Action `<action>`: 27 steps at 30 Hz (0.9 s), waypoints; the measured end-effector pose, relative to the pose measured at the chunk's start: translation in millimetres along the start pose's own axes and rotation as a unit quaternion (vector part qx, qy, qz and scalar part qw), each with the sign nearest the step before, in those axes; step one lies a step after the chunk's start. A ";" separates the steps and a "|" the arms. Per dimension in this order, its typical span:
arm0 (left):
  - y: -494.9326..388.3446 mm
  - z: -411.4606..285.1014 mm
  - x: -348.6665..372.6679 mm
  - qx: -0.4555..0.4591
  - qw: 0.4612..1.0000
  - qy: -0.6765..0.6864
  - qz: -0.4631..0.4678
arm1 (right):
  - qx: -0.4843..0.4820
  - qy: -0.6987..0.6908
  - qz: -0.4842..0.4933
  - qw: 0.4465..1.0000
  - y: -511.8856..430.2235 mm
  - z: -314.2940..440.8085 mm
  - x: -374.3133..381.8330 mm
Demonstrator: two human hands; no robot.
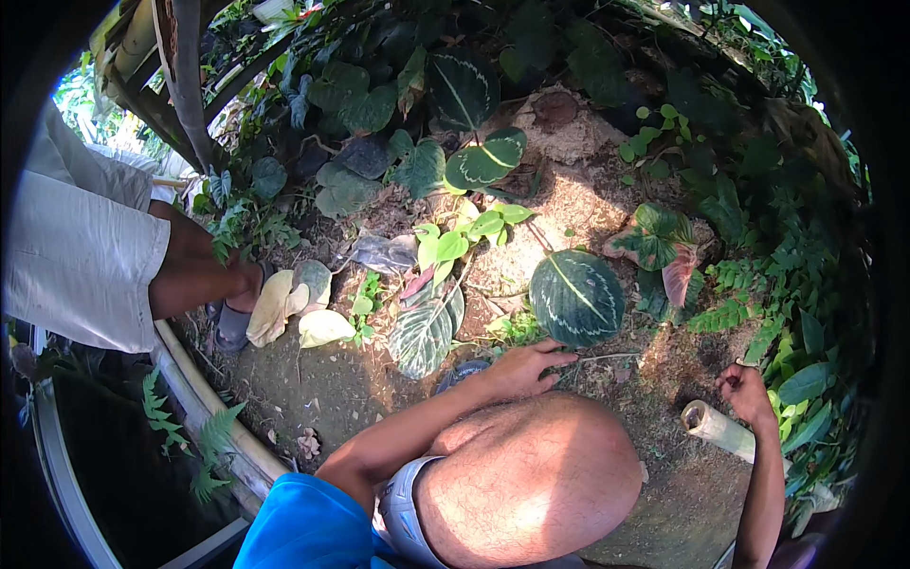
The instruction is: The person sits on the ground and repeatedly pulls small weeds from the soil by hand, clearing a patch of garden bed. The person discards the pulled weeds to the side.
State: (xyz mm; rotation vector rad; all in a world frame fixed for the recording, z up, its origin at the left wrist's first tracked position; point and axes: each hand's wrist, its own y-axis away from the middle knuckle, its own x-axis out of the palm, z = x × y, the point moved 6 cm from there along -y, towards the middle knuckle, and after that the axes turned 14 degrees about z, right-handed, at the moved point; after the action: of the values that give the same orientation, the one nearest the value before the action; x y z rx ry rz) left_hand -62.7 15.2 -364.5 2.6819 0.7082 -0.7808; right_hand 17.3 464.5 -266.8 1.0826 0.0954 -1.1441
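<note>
My left hand (522, 371) reaches low over the soil beyond my raised knee, fingers apart. Its fingertips are just below a large dark green leaf with pale markings (577, 297); whether they touch it I cannot tell. At the right, my right hand (746, 396) is curled, with something small and dark at its fingers that is too small to make out. A cut bamboo tube (718, 429) lies beside that wrist, partly behind the forearm. Left of my left hand, a striped leaf (421, 338) droops towards the ground, under a cluster of light green leaves (455, 245).
Another person's sandalled foot (238, 316) stands at the left. Fallen yellowish leaves (274, 309) lie beside it. A bamboo pole (213, 409) edges the soil bed. Ferns and foliage (810, 384) crowd the right side, and a wooden post (183, 78) rises at upper left.
</note>
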 end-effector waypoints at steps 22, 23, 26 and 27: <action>215.1 167.7 -125.4 -0.482 0.813 -0.135 -0.298 | -0.006 0.011 -0.006 1.000 -6.1 -15.3 -13.1; 216.3 175.3 -123.0 -0.486 0.827 -0.071 -0.273 | -0.015 0.017 -0.014 1.000 -5.3 -16.8 -13.8; 199.8 151.7 -121.5 -0.401 0.855 -0.141 -0.298 | -0.011 0.015 -0.017 1.000 -3.5 -22.3 -15.1; 191.2 141.1 -118.6 -0.376 0.863 -0.136 -0.308 | -0.003 0.010 -0.016 1.000 -2.9 -23.5 -15.6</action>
State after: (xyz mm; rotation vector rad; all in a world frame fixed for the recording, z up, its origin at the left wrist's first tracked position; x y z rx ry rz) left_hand -111.8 -244.2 -393.5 1.6015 1.4567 -0.7710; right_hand 18.1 492.4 -272.2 1.0910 0.1307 -1.1608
